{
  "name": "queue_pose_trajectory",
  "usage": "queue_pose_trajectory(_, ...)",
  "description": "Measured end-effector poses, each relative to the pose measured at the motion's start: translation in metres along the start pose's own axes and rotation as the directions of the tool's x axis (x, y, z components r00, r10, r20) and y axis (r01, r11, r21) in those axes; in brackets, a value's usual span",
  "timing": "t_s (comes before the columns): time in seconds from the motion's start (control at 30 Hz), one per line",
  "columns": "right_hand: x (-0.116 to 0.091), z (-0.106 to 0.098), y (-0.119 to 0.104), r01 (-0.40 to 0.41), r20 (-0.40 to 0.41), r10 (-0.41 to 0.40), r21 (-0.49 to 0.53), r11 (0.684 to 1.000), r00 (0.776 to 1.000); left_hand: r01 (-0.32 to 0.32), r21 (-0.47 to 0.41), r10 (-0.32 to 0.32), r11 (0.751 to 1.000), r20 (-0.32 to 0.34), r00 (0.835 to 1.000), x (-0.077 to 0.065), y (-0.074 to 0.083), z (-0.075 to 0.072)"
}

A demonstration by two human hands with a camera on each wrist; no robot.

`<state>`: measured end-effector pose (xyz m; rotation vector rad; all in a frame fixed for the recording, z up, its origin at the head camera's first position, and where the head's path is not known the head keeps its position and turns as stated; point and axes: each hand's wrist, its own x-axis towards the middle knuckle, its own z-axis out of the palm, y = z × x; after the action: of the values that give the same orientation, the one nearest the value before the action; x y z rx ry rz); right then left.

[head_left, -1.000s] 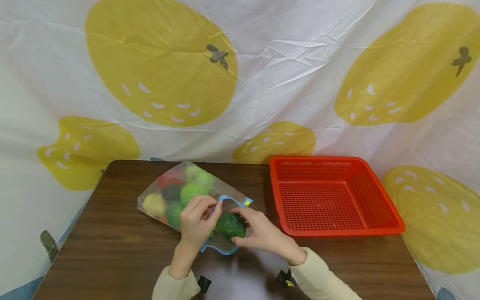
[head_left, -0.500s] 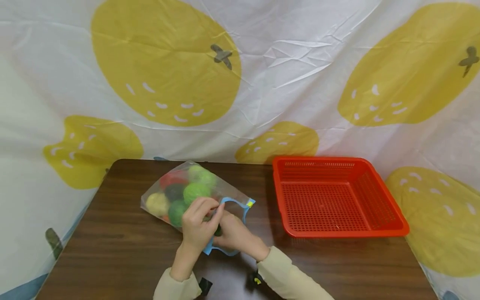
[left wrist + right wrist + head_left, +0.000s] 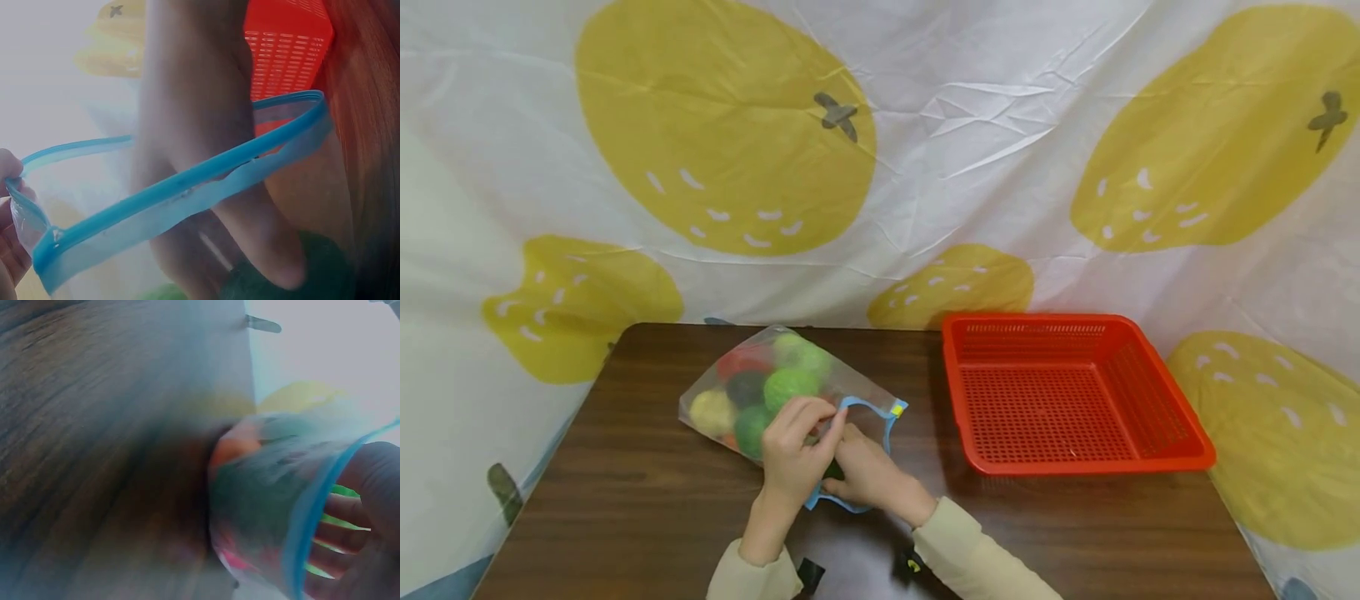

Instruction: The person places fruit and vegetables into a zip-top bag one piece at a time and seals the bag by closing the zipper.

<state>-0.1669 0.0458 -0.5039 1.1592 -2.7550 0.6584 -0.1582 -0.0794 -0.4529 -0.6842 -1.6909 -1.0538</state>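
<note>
A clear zip bag (image 3: pixel 853 387) with a blue rim (image 3: pixel 181 181) lies on the brown table, holding several fruits or vegetables, green, yellow, red and dark. My left hand (image 3: pixel 797 442) pinches the blue rim between thumb and fingers; in the left wrist view only its fingertips (image 3: pixel 9 181) show at the edge. Through the bag's mouth reaches my right hand (image 3: pixel 867 468), its thumb and fingers around a dark green avocado (image 3: pixel 322 262). Most of that avocado is hidden by the hands in the head view. The right wrist view shows the right fingers (image 3: pixel 340 540) inside the rim, close to something bright green.
A red perforated plastic basket (image 3: pixel 1078 462) stands to the right of the bag, nothing in it. Behind the table (image 3: pixel 625 467) hangs a white cloth (image 3: pixel 970 125) printed with large yellow fruits.
The right hand, with the avocado, has moved left from the bag's mouth into the bag, then stayed nearly still. The left hand keeps its grip on the rim.
</note>
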Motion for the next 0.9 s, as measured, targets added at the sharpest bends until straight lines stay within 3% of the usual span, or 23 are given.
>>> queue_pose_trajectory(0.07,-0.006,-0.005,0.001,0.069,-0.068,-0.07,-0.019,0.997,0.995,0.004,-0.004,-0.004,1.0,0.0,1.0,-0.001,0.0,0.0)
queue_pose_trajectory(0.13,-0.012,-0.013,0.003,0.176,-0.206,-0.174,-0.01,0.984,0.963,0.004,-0.007,-0.005,1.0,-0.006,1.0,-0.002,0.0,0.0)
queue_pose_trajectory(0.17,-0.016,-0.017,0.005,0.223,-0.3,-0.213,0.001,0.975,0.93,0.002,-0.007,-0.003,1.0,-0.011,1.0,-0.002,0.0,0.0)
queue_pose_trajectory(0.27,-0.028,-0.033,0.014,0.284,-0.565,-0.235,0.0,0.959,0.791,-0.008,-0.008,0.008,1.0,-0.02,1.0,-0.002,-0.001,0.001)
queue_pose_trajectory(0.3,-0.032,-0.038,0.018,0.272,-0.616,-0.214,0.0,0.962,0.758,-0.011,-0.012,0.011,1.0,-0.023,1.0,-0.002,-0.001,0.002)
queue_pose_trajectory(0.33,-0.035,-0.042,0.023,0.237,-0.639,-0.178,0.007,0.971,0.748,-0.014,-0.014,0.013,1.0,-0.024,1.0,-0.001,-0.001,0.002)
queue_pose_trajectory(0.37,-0.038,-0.045,0.028,0.187,-0.64,-0.142,0.003,0.982,0.755,-0.015,-0.014,0.014,1.0,-0.025,1.0,-0.001,-0.002,0.002)
queue_pose_trajectory(0.43,-0.042,-0.048,0.038,0.102,-0.6,-0.097,-0.026,0.994,0.794,-0.016,-0.015,0.015,1.0,-0.027,1.0,-0.001,-0.002,0.001)
queue_pose_trajectory(0.5,-0.044,-0.047,0.046,0.058,-0.556,-0.08,-0.057,0.997,0.828,-0.016,-0.012,0.015,1.0,-0.026,1.0,0.0,-0.003,0.001)
queue_pose_trajectory(0.53,-0.044,-0.045,0.049,0.049,-0.546,-0.08,-0.071,0.996,0.834,-0.016,-0.009,0.015,1.0,-0.025,1.0,0.0,-0.003,0.0)
queue_pose_trajectory(0.73,-0.039,-0.037,0.06,0.055,-0.595,-0.101,-0.094,0.994,0.797,-0.017,-0.008,0.016,1.0,-0.022,1.0,-0.001,-0.003,0.0)
queue_pose_trajectory(0.9,-0.033,-0.038,0.067,0.103,-0.6,-0.157,-0.124,0.987,0.785,-0.018,-0.007,0.018,1.0,-0.018,1.0,0.0,-0.001,0.0)
